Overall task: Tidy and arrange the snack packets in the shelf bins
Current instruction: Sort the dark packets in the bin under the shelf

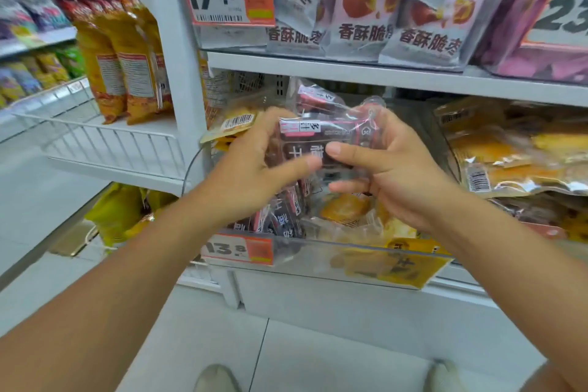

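dark snack packet at frame centre: clear glossy crinkled plastic film | clear bin front: smooth transparent plastic, glossy | white wire basket at left: painted metal | white shelf edge: smooth matt metal | yellow bags upper left: shiny foil-like plastic | floor: smooth pale tiles

floor: pale grey tiles | shelving upright: white metal | wire rack: white, at left | light: even, bright, indoor shop lighting
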`<state>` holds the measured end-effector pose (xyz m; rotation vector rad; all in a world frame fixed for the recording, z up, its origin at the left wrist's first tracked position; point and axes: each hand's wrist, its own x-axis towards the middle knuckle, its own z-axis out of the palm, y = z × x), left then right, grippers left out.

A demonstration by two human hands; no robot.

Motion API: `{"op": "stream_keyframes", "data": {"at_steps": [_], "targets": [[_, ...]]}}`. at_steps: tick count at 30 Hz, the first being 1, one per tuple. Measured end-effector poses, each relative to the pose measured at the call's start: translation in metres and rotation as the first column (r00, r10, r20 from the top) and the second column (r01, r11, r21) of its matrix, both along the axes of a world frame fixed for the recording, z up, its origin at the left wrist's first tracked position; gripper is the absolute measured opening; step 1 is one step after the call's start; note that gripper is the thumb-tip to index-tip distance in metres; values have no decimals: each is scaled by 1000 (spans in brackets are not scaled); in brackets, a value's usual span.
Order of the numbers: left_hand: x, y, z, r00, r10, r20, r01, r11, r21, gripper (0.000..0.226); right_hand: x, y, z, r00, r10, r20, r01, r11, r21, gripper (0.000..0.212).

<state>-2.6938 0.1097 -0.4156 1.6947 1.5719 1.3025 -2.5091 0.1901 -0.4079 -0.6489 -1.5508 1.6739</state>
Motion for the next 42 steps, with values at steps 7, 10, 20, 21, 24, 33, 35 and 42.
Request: {"op": "stream_keyframes", "data": {"at_steps": [7, 10, 20, 21, 24, 33, 35, 42], "targets": [[-54, -21, -1, 727, -29, -686, -146, 970, -196, 35, 26, 16, 9, 940, 43, 338, -175, 912, 372, 49], [-57, -21, 5, 634, 71, -770, -295, 943, -156, 30, 15, 10, 10, 851, 43, 523, -350, 789, 504, 35], [-56, -25, 4, 607, 67, -792, -329, 929, -173, 33, -37, 3, 19, 319, -114, 941, -786, 523, 330, 28], [-57, -24, 4, 605, 64, -794, -330, 927, -177, 33, -38, 6, 22, 286, -111, 952, -796, 525, 301, 26], [-57, -23, 6, 601, 59, -797, -327, 928, -178, 33, -42, 14, 19, 244, -1, 970, -789, 582, 199, 27], [-55, -24, -6, 643, -98, -760, -148, 957, -249, 22, -58, -1, -5, 288, -20, 957, -803, 540, 253, 28], [-44, -27, 0, 770, -107, -629, -45, 974, -220, 29, -58, -3, -5, 277, 35, 960, -795, 569, 209, 27], [-19, -30, 5, 777, -138, -614, -31, 966, -256, 34, -40, 13, -15, 659, 305, 687, -328, 939, -102, 34]]}}
